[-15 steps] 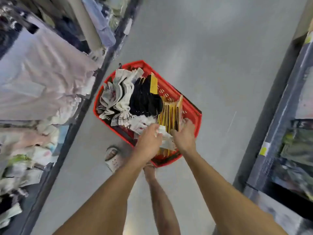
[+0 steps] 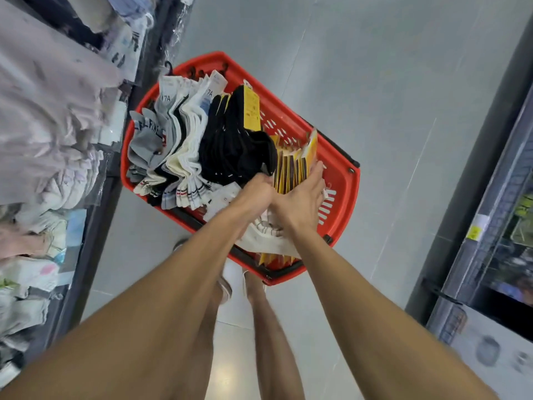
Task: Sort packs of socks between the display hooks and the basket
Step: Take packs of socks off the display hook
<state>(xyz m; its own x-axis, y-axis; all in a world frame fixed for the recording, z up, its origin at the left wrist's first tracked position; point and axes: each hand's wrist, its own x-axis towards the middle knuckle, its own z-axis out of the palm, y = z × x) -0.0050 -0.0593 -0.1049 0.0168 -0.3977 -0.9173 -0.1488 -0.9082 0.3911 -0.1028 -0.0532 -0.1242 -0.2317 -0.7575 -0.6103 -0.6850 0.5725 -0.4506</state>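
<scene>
1. Head view, nearest first: two bare forearms reach down and forward above feet in pale sandals (image 2: 227, 284) on the grey tiled floor (image 2: 375, 82).
2. The left hand (image 2: 253, 192) shows its knuckles, with the fingers curled under and hidden. It sits at the near end of the yellow-carded sock packs (image 2: 288, 171), but I cannot tell whether its grip holds anything.
3. The right hand (image 2: 300, 203) lays fairly straight fingers along the outer side of that yellow bundle. Its grip is unclasped, pressing rather than closing.
4. A white striped sock pack (image 2: 268, 238) lies under both wrists at the near end of the red plastic basket (image 2: 341, 197), which stands on the floor.
5. Farther in stand rows of black sock packs (image 2: 230, 145), cream sock packs (image 2: 187, 148) and grey sock packs (image 2: 147, 140).
6. A shelf of folded pale garments (image 2: 43, 111) flanks the left and dark shelving (image 2: 473, 174) the right. No display hooks can be made out.
7. Judged from this, sorting is far from finished: the basket is full and nothing is on its way out.
8. Half a second ago both hands worked at the basket's near end, over the white pack. They have since reached deeper, and the outermost yellow card now bends rightward.
</scene>
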